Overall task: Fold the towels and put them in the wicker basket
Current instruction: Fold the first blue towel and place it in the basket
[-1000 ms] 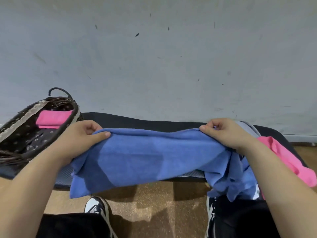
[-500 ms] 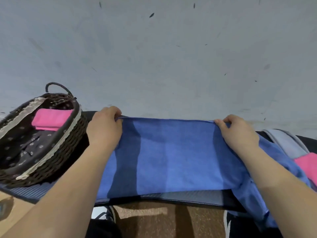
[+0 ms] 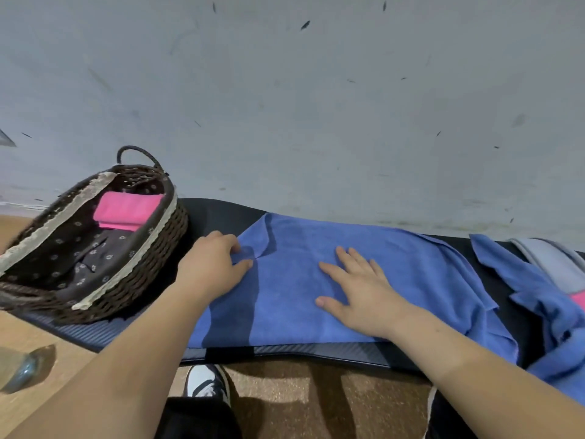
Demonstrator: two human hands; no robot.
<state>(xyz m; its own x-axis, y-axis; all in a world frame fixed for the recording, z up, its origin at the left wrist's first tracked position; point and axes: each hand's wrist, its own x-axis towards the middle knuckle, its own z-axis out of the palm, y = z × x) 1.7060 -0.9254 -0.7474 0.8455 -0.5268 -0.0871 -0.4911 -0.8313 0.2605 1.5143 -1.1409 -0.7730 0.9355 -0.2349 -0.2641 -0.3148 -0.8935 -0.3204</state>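
A blue towel (image 3: pixel 411 270) lies spread flat across the black bench (image 3: pixel 221 217). My right hand (image 3: pixel 357 293) rests flat on its middle, fingers spread. My left hand (image 3: pixel 212 267) pinches the towel's left edge between thumb and fingers. The dark wicker basket (image 3: pixel 152 267) with a lace-trimmed lining stands at the bench's left end, touching distance from my left hand. A folded pink towel (image 3: pixel 126 210) lies inside it at the far end.
More towels are piled at the right end: a crumpled blue one (image 3: pixel 538 293), a grey one (image 3: pixel 550 258) and a pink one (image 3: pixel 579 299). A wall rises right behind the bench. A clear bottle (image 3: pixel 22 369) lies on the floor at the left. My shoe (image 3: pixel 205 381) is below the bench.
The blue towel was held up in both hands, then laid flat on the bench. My right hand has let go of the far edge and now presses flat on the towel's middle.
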